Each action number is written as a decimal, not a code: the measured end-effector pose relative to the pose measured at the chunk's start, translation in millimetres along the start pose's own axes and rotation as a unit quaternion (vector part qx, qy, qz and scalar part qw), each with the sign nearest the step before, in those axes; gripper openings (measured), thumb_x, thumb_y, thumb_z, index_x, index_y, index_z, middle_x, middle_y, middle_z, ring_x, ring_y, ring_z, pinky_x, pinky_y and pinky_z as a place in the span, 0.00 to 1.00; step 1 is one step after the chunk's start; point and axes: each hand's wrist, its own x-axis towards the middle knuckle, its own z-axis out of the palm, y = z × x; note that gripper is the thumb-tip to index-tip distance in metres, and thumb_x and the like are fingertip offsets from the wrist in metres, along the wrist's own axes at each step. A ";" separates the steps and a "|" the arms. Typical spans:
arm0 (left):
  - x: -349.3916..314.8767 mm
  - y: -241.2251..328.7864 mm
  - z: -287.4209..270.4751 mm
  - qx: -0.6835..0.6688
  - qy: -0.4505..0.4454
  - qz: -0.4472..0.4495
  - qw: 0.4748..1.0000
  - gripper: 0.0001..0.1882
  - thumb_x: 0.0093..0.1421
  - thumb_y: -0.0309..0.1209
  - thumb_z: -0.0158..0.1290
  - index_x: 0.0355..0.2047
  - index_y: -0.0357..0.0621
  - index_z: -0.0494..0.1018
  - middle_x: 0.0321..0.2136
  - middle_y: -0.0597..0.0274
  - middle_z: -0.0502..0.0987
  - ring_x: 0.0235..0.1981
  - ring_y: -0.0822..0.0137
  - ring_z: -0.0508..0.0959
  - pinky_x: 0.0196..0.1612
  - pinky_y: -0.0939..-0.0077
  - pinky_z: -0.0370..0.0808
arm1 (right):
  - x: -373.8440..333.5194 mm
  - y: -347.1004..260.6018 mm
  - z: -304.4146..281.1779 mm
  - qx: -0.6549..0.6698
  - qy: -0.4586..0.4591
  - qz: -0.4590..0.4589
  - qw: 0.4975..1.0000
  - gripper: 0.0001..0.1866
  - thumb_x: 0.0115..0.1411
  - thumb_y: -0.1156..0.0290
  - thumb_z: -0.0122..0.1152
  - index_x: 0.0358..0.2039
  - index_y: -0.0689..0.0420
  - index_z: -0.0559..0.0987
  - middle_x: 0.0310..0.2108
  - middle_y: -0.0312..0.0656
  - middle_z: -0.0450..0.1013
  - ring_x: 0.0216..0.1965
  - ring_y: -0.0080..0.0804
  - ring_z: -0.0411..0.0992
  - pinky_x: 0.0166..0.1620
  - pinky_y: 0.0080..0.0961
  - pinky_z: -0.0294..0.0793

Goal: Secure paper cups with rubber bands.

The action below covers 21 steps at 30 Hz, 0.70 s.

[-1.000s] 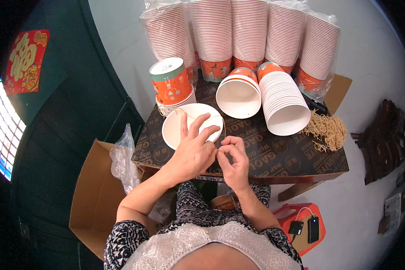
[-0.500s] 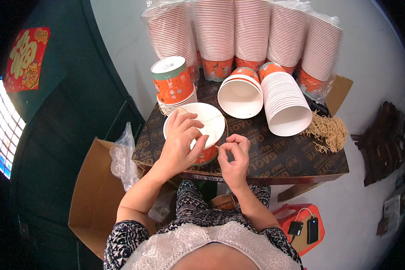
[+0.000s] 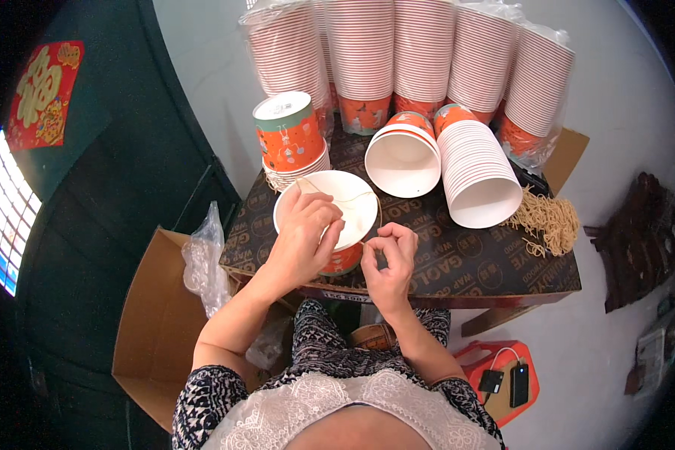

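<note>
A wide white-mouthed paper tub (image 3: 356, 191) with an orange outside stands near the front edge of the table. Over its left side my left hand (image 3: 305, 234) is bent, thumb drawn close to the curled fingers. A thin tan string (image 3: 379, 206) runs from beside those fingers across the mouth and down the right side. The left fingertips partly hide their grip on it. My right hand (image 3: 392, 264) pinches the string between thumb and forefinger, just right of the tub's wall.
Left behind the tub rises an upside-down stack of tubs (image 3: 289, 139). Two stacks lie on their sides, a short one (image 3: 403, 161) and a long one (image 3: 478, 169). Bagged stacks (image 3: 364, 60) line the back. Tan strings (image 3: 547, 221) pile at right; a cardboard box (image 3: 154, 322) stands below left.
My left thumb has moved closer to the curled fingers over the tub. The right hand keeps its pinch in nearly the same place.
</note>
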 end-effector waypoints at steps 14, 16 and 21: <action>33.6 -28.3 8.8 -0.178 -0.360 -0.079 0.912 0.11 0.59 0.26 0.51 0.39 0.35 0.78 0.31 0.47 0.81 0.35 0.55 0.81 0.41 0.65 0.75 | -0.4 2.0 6.2 -0.003 -0.008 -0.011 1.000 0.09 0.47 0.81 0.67 0.29 0.58 0.76 0.39 0.41 0.68 0.42 0.41 0.65 0.47 0.38 0.61; 35.3 -27.9 9.2 -0.166 -0.361 -0.090 0.913 0.09 0.58 0.27 0.52 0.35 0.35 0.78 0.27 0.48 0.80 0.30 0.59 0.80 0.36 0.65 0.75 | -0.4 2.4 5.7 -0.004 -0.009 -0.009 1.000 0.09 0.47 0.80 0.67 0.29 0.58 0.76 0.39 0.41 0.69 0.42 0.41 0.65 0.47 0.39 0.61; 30.7 -29.8 12.0 -0.189 -0.328 -0.103 0.920 0.08 0.58 0.27 0.51 0.31 0.35 0.77 0.24 0.52 0.79 0.27 0.62 0.78 0.34 0.67 0.74 | 4.5 0.8 -4.4 -0.018 -0.065 0.005 0.998 0.08 0.48 0.78 0.67 0.27 0.56 0.75 0.34 0.39 0.70 0.40 0.40 0.67 0.46 0.35 0.61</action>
